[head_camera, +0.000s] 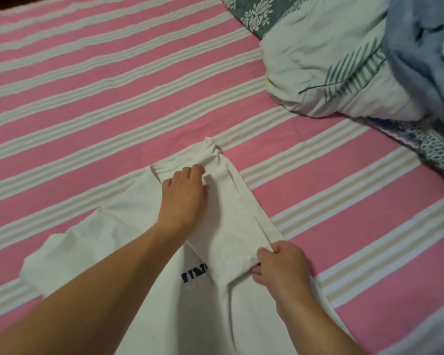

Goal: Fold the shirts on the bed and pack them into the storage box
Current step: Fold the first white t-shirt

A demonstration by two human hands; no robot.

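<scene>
1. A white shirt (128,234) lies flat on the pink-and-white striped bed sheet (87,98), near its front edge.
2. The left hand (183,193) presses on the folded-over panel near the collar.
3. The right hand (280,267) pinches the lower end of that fold.
4. A rumpled quilt (326,62) and blue cloth (418,47) occupy the far right corner.

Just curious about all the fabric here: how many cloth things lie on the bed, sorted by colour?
White: 1, the shirt being folded
White with green leaf print: 1, a bundled quilt
Blue: 1, a crumpled cloth
Grey-green floral: 1, a cover
Pink and white striped: 1, the bed sheet
Total: 5
</scene>
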